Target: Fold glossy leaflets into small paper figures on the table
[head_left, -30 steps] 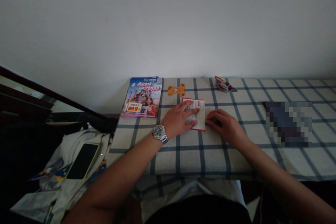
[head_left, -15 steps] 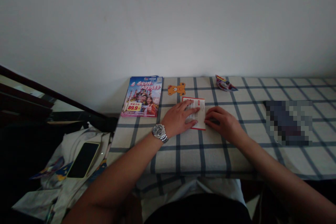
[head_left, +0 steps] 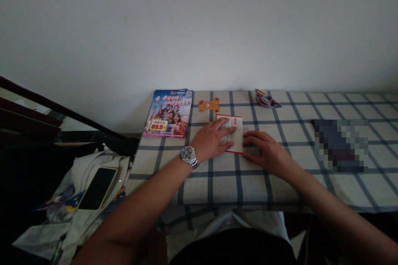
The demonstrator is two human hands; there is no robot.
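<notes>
A white folded paper sheet (head_left: 238, 132) with a red border and printed text lies on the checked tablecloth (head_left: 236, 174). My left hand (head_left: 211, 140), with a metal watch on the wrist, lies flat on the sheet's left part, fingers stretched out. Just right of it, my right hand (head_left: 267, 151) rests on the cloth with its fingertips at the sheet's right edge, fingers extended and low.
A colourful flyer (head_left: 169, 114) lies at the table's back left. An orange bear-shaped cutout (head_left: 209, 105) and a folded coloured paper piece (head_left: 265, 99) sit near the wall. A blurred dark item (head_left: 338, 145) lies to the right. A phone (head_left: 97, 188) rests on clothes left of the table.
My right hand's fingers have flattened slightly against the sheet's right edge. The left hand and the sheet have stayed in place.
</notes>
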